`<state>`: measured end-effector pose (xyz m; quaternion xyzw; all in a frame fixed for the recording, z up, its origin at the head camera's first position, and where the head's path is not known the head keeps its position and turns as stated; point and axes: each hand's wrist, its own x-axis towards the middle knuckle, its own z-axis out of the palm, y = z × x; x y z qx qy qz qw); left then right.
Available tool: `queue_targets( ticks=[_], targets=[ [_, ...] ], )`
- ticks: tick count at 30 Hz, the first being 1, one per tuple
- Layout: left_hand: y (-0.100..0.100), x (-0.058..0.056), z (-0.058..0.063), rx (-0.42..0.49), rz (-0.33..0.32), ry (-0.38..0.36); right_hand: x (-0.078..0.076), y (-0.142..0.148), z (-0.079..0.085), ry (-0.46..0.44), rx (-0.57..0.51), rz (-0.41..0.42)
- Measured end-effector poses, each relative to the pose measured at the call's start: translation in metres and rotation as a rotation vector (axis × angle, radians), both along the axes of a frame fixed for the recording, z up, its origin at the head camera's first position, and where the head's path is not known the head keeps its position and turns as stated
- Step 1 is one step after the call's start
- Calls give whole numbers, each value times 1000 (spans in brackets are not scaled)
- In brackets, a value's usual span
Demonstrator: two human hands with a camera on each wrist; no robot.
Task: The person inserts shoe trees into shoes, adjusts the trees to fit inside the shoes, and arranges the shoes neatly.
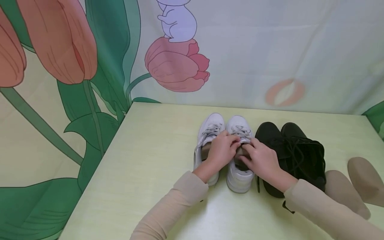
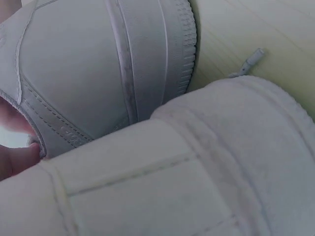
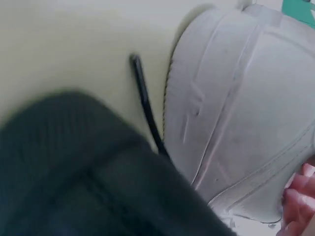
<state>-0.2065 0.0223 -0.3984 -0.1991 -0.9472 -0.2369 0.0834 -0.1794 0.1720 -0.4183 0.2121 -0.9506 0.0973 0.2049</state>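
Two white lace-up sneakers stand side by side, toes away from me; both show a brown lining or insole inside. My left hand (image 1: pixel 222 149) reaches across the left sneaker (image 1: pixel 213 124), its curled fingers pinching the tongue edge of the right sneaker (image 1: pixel 240 181). On that sneaker's right side, my right hand (image 1: pixel 264 161) grips around the collar, thumb reaching into the opening above the brown insole (image 1: pixel 241 160). In the left wrist view, a thumb and fingertips show at the sneaker's collar (image 2: pixel 74 69). Curled fingers (image 3: pixel 298 201) also appear at the opening in the right wrist view.
A pair of black lace-up shoes (image 1: pixel 270 133) stands just right of the sneakers, a black lace (image 3: pixel 142 93) trailing between. Two beige insoles (image 1: pixel 345 191) lie farther right on the pale table (image 1: pixel 150 150). Behind hangs a tulip-printed cloth (image 1: pixel 240 60).
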Motion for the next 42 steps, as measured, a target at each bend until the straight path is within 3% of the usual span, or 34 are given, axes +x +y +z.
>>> queue_targets(
  ticks=[7, 9, 14, 18, 26, 37, 42],
  targets=[
    [1, 1, -1, -6, 1, 15, 8, 6, 3, 51, -88, -71],
    [1, 1, -1, -16, 3, 18, 9, 6, 3, 1, -95, -84],
    [1, 1, 0, -36, 3, 31, 13, 6, 6, -226, -116, -154],
    [1, 2, 0, -46, 0, 30, 12, 2, 7, -288, -114, -190],
    [1, 2, 0, -41, 3, 15, 3, -6, 2, -307, -101, -258],
    [3, 0, -1, -29, 0, 14, -1, -10, -4, -153, -46, -299],
    [2, 0, -1, -5, -6, 15, -1, -13, -2, -174, -64, -295]
  ],
)
